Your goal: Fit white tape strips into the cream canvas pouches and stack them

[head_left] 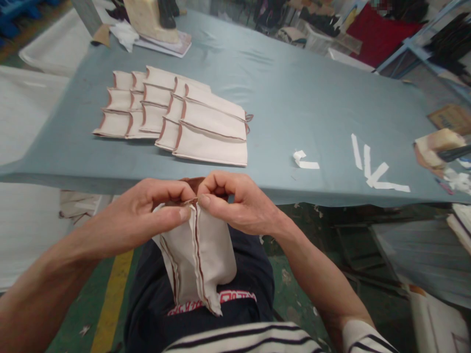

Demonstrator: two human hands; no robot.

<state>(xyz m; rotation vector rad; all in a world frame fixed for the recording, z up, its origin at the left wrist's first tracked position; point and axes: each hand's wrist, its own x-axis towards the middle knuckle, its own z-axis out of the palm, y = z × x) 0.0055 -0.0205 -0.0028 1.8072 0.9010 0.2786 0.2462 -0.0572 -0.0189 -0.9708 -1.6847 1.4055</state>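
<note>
A cream fabric pouch (215, 245) with brown-edged seams hangs over my lap, its upper edge pinched in both hands. My left hand (158, 208) is closed on that edge at the left of the seam, thumb in front and fingers behind. Right beside it, my right hand (239, 198) pinches the same edge with thumb and forefinger. A bit of brown material (195, 182) shows behind the fingertips. On the table ahead, several finished-looking cream pouches (213, 142) with brown trim lie flat in overlapping rows.
The blue-grey covered table (279, 103) runs across in front of me. White paper strips (368, 162) and a curled strip (303, 161) lie on its right half. A foam-like block (145, 17) stands at the back left, another (436, 144) at the right end.
</note>
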